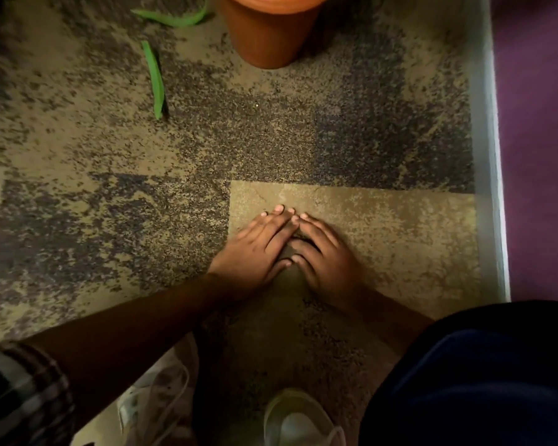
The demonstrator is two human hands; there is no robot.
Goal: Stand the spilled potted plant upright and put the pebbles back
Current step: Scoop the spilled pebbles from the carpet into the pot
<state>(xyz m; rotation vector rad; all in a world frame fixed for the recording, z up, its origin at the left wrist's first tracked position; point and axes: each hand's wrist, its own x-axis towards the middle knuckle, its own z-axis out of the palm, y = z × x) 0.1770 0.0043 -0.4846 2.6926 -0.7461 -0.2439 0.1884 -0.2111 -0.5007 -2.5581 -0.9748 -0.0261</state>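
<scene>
The terracotta pot (271, 30) stands upright on the carpet at the top of the view, its rim cut off by the frame edge. My left hand (258, 249) and my right hand (326, 255) lie palm down on the carpet, well in front of the pot. Their fingertips meet and form a tent shape. A small dark patch (300, 235) shows in the gap between the fingers; I cannot tell whether it is pebbles. Neither hand visibly grips anything.
Two green leaves (157, 82) (174, 17) lie on the mottled carpet left of the pot. A pale skirting strip (487, 156) and a purple wall (541, 140) bound the right side. My shoes (297, 420) and dark trouser leg (480, 381) fill the bottom.
</scene>
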